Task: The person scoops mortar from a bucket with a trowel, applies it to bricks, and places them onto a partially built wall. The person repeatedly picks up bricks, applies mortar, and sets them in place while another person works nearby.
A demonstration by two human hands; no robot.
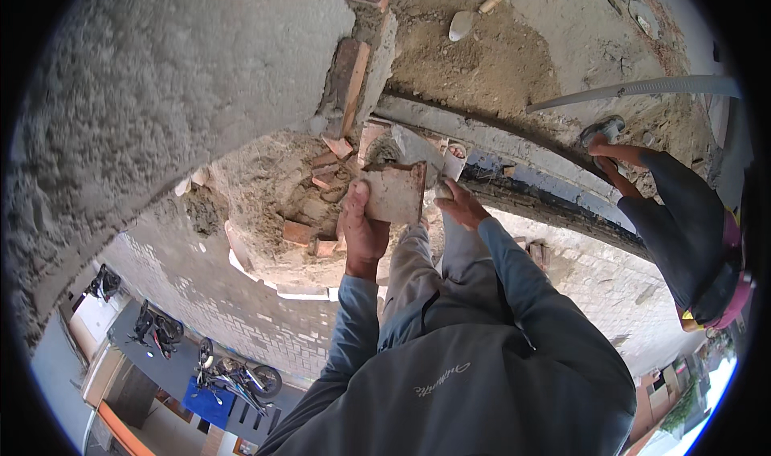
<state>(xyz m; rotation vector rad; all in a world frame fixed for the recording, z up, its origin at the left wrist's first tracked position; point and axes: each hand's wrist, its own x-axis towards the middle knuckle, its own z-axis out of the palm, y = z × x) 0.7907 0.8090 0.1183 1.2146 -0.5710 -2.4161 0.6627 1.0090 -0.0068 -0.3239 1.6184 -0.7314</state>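
My left hand (363,230) is closed on the left end of a flat brick (391,195) with a mortar-grey face and a broken reddish edge, its thumb lying on the face. Just right of the brick, my right hand (463,207) is wrapped round the handle of what looks like a trowel. The trowel's grey blade (418,152) extends beyond the brick, which partly covers it. Below and left of these lies rough mortar and earth with several broken brick pieces (299,233).
Masonry with exposed bricks (353,83) rises ahead. A dark-edged trench or ledge (522,179) runs to the right, where a ribbed hose (634,91) lies. Another person (683,231) in dark legwear stands at the right. Parked motorcycles (237,380) are at lower left.
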